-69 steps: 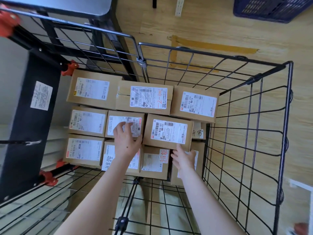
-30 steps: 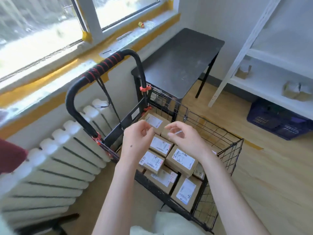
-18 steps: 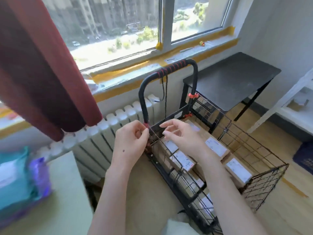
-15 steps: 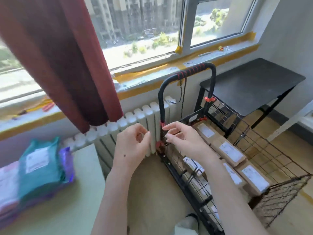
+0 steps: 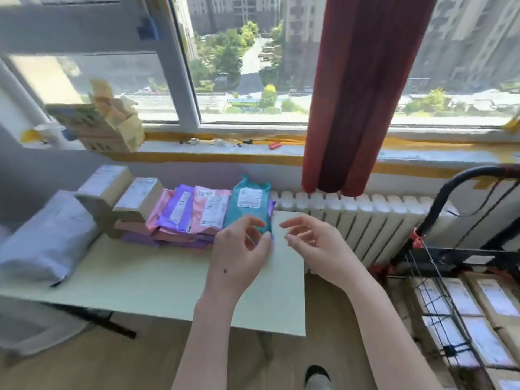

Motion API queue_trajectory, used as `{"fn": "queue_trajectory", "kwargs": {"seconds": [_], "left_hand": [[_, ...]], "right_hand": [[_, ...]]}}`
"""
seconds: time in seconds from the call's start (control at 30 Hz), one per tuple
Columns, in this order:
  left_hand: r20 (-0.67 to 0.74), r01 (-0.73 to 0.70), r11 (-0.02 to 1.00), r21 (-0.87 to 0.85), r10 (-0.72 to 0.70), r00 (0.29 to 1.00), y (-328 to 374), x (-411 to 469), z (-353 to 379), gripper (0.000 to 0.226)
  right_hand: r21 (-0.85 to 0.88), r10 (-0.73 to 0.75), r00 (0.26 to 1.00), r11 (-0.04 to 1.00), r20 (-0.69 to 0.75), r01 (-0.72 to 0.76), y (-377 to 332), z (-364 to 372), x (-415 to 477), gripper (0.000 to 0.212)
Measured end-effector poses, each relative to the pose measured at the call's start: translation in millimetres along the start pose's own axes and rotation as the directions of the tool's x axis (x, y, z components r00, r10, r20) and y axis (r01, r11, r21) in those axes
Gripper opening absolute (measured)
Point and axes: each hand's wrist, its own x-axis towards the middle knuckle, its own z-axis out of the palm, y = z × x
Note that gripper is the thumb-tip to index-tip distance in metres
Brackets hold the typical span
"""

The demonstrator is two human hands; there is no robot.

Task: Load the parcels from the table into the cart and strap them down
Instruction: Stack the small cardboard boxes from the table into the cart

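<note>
Both hands hover over the right end of the pale green counter [image 5: 135,280]. The left hand [image 5: 239,257] has a loose grip, the fingers half curled, and holds nothing; its fingertips stand in front of the teal parcel [image 5: 249,205], and I cannot tell if they touch it; the right hand [image 5: 315,243] is just beside, its grip also relaxed and holding nothing. The teal parcel lies at the right end of a row of pink and purple soft parcels [image 5: 194,212]; left of them stand two cardboard boxes [image 5: 135,197] and a grey bag [image 5: 47,237]. The cart [image 5: 464,257] stands at the right by the radiator [image 5: 365,215]; labelled boxes [image 5: 492,301] lie inside it.
</note>
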Motion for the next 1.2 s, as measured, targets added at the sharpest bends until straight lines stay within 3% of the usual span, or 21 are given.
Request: {"fn": "queue_trajectory", "kwargs": {"seconds": [0.23,0.53,0.93,1.2], "left_hand": [[-0.188,0.166,0.985,0.036,-0.157,0.969,-27,-11,-43,0.012],[-0.381,0.317,0.948,0.032,-0.282,0.881,-34,3,-60,0.013],[-0.478,0.420,0.898,-0.133,-0.429,0.766,-66,14,-99,0.009],[-0.521,0.453,0.889,-0.057,-0.414,0.746,-122,4,-174,0.009]], "right_hand": [[0.018,-0.112,0.976,0.994,0.189,0.110,-19,46,33,0.014],[0.051,-0.243,0.906,0.969,0.347,0.241,-35,65,86,0.016],[0.062,-0.312,0.826,0.945,0.469,0.322,-58,125,129,0.017],[0.090,-0.311,0.824,0.948,0.473,0.306,-93,209,137,0.014]]}}
